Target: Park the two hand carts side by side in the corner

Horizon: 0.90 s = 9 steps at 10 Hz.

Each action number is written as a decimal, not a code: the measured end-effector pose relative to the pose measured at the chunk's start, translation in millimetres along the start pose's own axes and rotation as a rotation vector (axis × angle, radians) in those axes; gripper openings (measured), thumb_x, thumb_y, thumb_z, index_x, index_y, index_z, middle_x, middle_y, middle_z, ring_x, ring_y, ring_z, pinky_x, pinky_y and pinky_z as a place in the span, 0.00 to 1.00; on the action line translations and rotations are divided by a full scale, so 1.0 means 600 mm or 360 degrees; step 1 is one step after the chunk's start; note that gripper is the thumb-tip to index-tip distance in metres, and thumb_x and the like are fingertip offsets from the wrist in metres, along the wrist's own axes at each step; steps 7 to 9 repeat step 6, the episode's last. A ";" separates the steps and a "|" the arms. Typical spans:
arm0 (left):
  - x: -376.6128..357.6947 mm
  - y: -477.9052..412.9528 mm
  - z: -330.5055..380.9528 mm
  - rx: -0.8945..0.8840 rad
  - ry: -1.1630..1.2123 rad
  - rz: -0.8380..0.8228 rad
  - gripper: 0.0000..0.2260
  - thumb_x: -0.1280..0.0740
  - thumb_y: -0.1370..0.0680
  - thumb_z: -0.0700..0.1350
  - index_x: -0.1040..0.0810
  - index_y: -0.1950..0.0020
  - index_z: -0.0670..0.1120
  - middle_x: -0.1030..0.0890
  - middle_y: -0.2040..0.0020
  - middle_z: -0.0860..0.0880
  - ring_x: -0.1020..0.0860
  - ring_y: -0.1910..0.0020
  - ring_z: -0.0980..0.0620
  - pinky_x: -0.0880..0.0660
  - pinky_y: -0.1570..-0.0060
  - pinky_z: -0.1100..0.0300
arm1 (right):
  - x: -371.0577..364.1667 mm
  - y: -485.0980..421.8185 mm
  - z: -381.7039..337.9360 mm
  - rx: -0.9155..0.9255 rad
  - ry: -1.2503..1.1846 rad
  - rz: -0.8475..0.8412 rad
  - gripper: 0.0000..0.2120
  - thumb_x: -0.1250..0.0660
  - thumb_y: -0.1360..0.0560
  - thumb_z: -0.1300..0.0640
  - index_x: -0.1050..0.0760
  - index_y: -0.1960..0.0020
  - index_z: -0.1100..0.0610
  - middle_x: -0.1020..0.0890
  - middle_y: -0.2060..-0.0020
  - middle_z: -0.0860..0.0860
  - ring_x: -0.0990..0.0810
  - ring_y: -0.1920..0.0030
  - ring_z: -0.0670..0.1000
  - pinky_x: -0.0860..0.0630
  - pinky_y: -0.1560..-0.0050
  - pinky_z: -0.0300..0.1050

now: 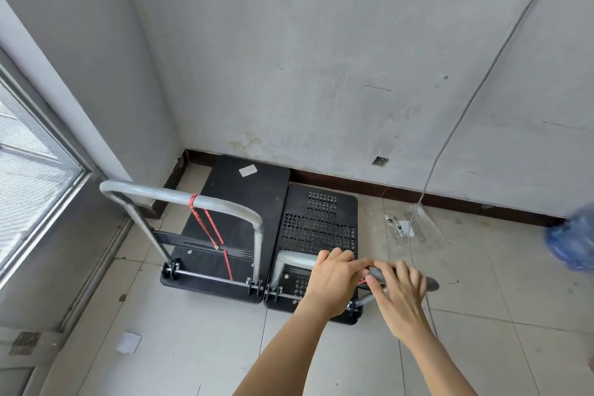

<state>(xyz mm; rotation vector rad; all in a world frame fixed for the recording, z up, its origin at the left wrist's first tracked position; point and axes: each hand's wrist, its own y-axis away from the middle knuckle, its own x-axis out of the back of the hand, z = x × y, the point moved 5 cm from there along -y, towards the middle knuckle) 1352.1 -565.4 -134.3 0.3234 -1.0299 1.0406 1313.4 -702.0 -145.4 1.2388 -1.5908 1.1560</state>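
In the head view, two black hand carts sit side by side on the tiled floor (482,347) in the corner at about 12 o'clock from the person. The solid-deck cart (238,202) is at 11 o'clock, its far edge against the dark baseboard (418,194), its silver handle (180,198) upright with a red cord (209,225) tied round the top bar and trailing down to the deck. The perforated cart (318,222) stands just beside it at 12 o'clock, their long sides touching or nearly so, its far edge a little short of the baseboard.

Both hands are on the perforated cart's handle (291,259). The left hand (334,283) has its grip closed over the bar. The right hand (400,291) lies on the grey sleeve of the bar with fingers loosely spread, a partly open grip. A clear plastic bag (411,228) lies on the floor at 1 o'clock, and a blurred blue object (572,241) shows at 3 o'clock.
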 end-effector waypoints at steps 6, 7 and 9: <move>0.086 -0.026 -0.028 0.0127 -0.0278 -0.0540 0.15 0.48 0.18 0.48 0.24 0.43 0.45 0.24 0.45 0.46 0.27 0.44 0.44 0.33 0.48 0.53 | 0.044 -0.049 -0.056 -0.0134 0.0132 -0.0698 0.20 0.52 0.22 0.40 0.26 0.49 0.49 0.25 0.52 0.47 0.28 0.51 0.48 0.32 0.46 0.45; 0.086 -0.026 -0.028 0.0127 -0.0278 -0.0540 0.15 0.48 0.18 0.48 0.24 0.43 0.45 0.24 0.45 0.46 0.27 0.44 0.44 0.33 0.48 0.53 | 0.044 -0.049 -0.056 -0.0134 0.0132 -0.0698 0.20 0.52 0.22 0.40 0.26 0.49 0.49 0.25 0.52 0.47 0.28 0.51 0.48 0.32 0.46 0.45; 0.086 -0.026 -0.028 0.0127 -0.0278 -0.0540 0.15 0.48 0.18 0.48 0.24 0.43 0.45 0.24 0.45 0.46 0.27 0.44 0.44 0.33 0.48 0.53 | 0.044 -0.049 -0.056 -0.0134 0.0132 -0.0698 0.20 0.52 0.22 0.40 0.26 0.49 0.49 0.25 0.52 0.47 0.28 0.51 0.48 0.32 0.46 0.45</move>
